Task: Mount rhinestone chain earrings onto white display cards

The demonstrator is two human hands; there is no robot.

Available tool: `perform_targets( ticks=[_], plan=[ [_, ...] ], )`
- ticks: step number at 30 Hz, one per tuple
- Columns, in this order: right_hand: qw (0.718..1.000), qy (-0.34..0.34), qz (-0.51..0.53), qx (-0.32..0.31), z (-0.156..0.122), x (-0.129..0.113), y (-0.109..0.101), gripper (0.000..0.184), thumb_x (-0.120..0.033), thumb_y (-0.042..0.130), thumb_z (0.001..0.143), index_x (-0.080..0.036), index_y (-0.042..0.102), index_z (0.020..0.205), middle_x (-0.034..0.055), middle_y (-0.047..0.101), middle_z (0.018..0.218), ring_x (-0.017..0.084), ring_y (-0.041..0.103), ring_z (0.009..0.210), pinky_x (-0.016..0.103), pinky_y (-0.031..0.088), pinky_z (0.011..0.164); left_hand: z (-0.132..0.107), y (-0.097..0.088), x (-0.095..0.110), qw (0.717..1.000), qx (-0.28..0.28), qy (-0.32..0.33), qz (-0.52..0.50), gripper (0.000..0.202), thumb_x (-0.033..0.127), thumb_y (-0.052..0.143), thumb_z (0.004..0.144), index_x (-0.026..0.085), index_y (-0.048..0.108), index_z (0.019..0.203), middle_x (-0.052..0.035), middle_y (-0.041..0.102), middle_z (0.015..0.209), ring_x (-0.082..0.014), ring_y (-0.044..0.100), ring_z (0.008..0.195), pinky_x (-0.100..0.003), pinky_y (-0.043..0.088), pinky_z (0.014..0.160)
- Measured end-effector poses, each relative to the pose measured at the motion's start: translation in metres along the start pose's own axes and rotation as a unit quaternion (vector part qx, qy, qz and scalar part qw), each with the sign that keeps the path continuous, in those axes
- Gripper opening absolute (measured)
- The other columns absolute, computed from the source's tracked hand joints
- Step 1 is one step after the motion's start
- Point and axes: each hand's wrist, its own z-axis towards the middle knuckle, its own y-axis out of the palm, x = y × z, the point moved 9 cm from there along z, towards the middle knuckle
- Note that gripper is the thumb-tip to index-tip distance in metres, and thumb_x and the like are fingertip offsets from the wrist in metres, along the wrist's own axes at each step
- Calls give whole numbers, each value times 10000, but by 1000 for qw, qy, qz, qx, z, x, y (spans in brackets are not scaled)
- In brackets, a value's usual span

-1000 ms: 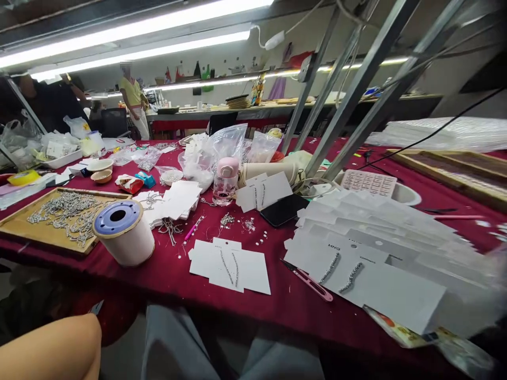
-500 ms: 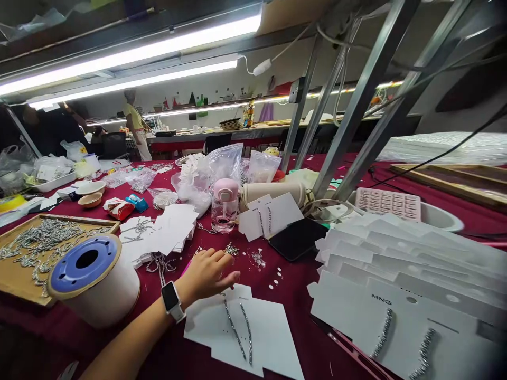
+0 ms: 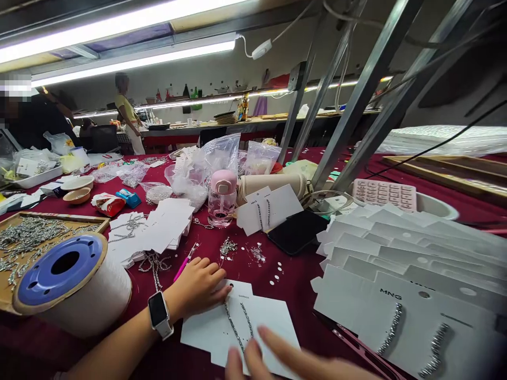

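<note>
Fingers (image 3: pixel 277 344) on my right hand (image 3: pixel 311 365) are spread loosely over the lower part of a white card (image 3: pixel 273 314), while my left hand (image 3: pixel 198 285) lies at its upper left edge, knuckles bent, thumb tip right by the top of one of its two thin chains (image 3: pixel 233 323). Right one's a motion blur and the left's underside is hidden, so honestly can't tell whether the right touches the card or the left is pinching anything.

Biggest thing going is the dark red tablecloth (image 3: pixel 304 301) all this sits on. Next up, the fanned stack of cards (image 3: pixel 352 295) on my right, front one printed MNG. Over on my left, a wooden tray (image 3: pixel 103 226) of loose silver chain (image 3: pixel 35 232), then a fat white spool (image 3: pixel 91 301) with a blue end. That white card lies between spool and stack. Past it there's a pink-lidded bottle (image 3: pixel 222 199), with a black phone (image 3: pixel 299 231) to its right. Getting smaller: the watch (image 3: pixel 159 311) on my left wrist, a pink pen-like tool (image 3: pixel 181 268) just beyond that hand, and finally some little white dots (image 3: pixel 276 277) near the phone.
</note>
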Motion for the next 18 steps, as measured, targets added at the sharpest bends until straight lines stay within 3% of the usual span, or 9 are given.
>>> perform_targets(
  ticks=[4,5,8,12,18],
  plan=[
    [978,-19,-205,20,5,39,-7,232,-114,396,789,-212,591,866,17,635,713,125,535,621,272,451,563,-1,-4,-6,1000,10,-15,-22,284,404,366,851,175,530,822,-31,561,779,-170,474,748,-312,351,679],
    [980,21,-199,18,3,57,-9,235,-97,378,790,-198,584,841,12,616,657,114,520,580,252,437,525,-1,-5,-8,999,6,-26,-41,276,407,394,838,172,537,842,-33,563,780,-169,476,750,-310,360,689],
    [981,91,-141,-95,-11,92,10,190,-144,430,802,-196,575,913,29,627,770,122,546,684,251,460,601,-2,-3,-12,988,-18,-59,-141,250,373,507,778,170,554,915,-31,566,829,-160,487,778,-289,384,719],
    [975,59,-123,-174,-24,86,40,193,-210,508,797,-238,571,978,39,592,944,159,521,882,317,450,776,-3,2,-19,950,-42,-108,-291,226,316,535,761,168,603,917,-34,549,867,-125,505,774,-226,398,687],
    [975,10,-181,-132,-28,78,65,96,-181,496,806,-213,570,858,38,570,957,168,475,945,325,420,823,-4,5,-35,910,-43,-134,-389,263,363,556,746,154,649,874,-32,583,811,-122,496,716,-216,370,644]
  ],
)
